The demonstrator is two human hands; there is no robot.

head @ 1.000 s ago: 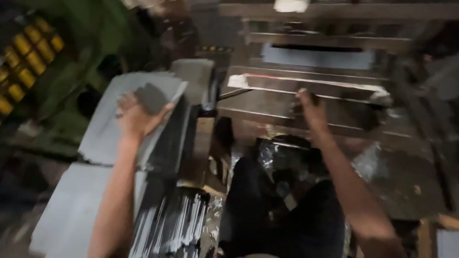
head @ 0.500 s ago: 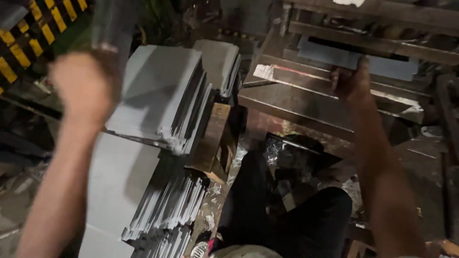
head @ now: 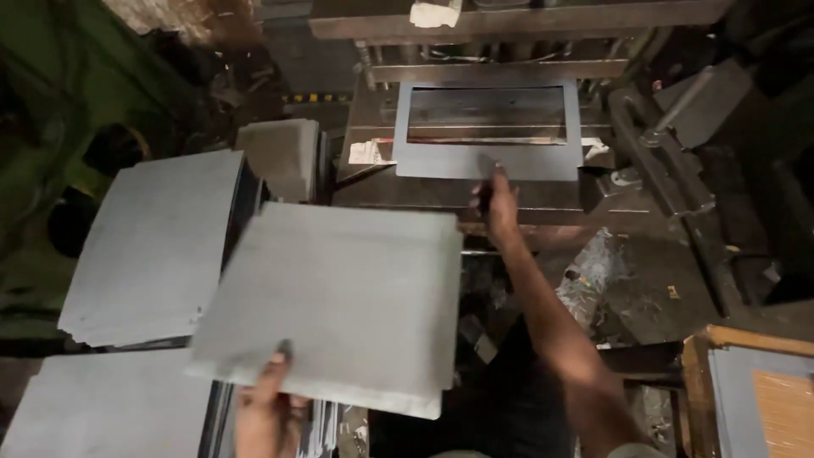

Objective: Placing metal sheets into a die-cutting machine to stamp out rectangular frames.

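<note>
Since the earlier frame the left hand [head: 270, 399] has lifted a grey sheet [head: 335, 301] off the stack [head: 153, 242] at 9 o'clock, gripping its near edge. It is flat, blurred, long axis left-right. The right hand [head: 496, 199] pinches a grey frame [head: 487, 127] at 12 o'clock on the press; fingers partly hidden.

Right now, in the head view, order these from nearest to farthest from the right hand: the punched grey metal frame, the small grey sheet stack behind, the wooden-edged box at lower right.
1. Punched grey metal frame: touching the right hand, on the press bed.
2. Small grey sheet stack: off to the left.
3. Wooden-edged box: far lower right corner.
</note>
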